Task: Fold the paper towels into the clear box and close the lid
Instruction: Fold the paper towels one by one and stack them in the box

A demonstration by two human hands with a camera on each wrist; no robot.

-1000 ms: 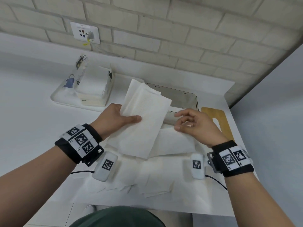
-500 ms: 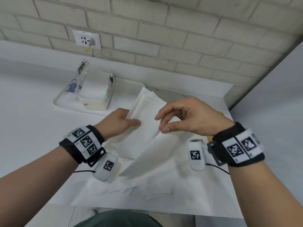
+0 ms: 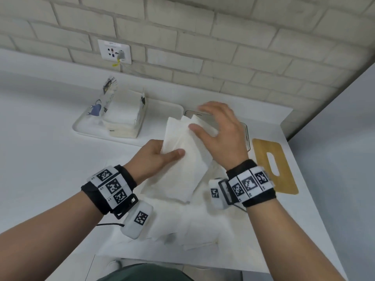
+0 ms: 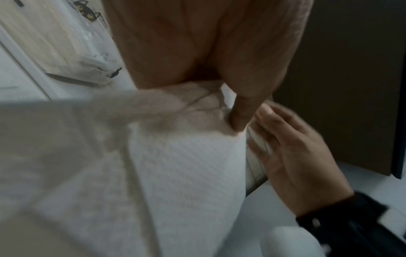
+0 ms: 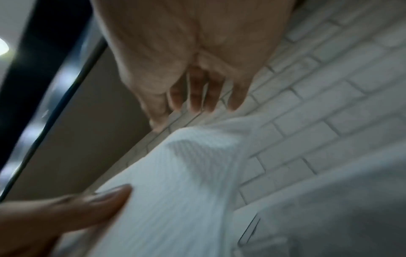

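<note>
My left hand [image 3: 156,157] pinches a folded paper towel [image 3: 182,159] raised above the table [image 3: 40,159], just before the clear box [image 3: 246,134]; my right hand [image 3: 221,136] hovers over it, fingers spread.

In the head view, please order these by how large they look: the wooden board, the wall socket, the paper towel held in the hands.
1. paper towel, held nearer the camera, which enlarges it
2. wooden board, somewhat smaller in the picture
3. wall socket, clearly smallest, though it is also the farthest away
</note>
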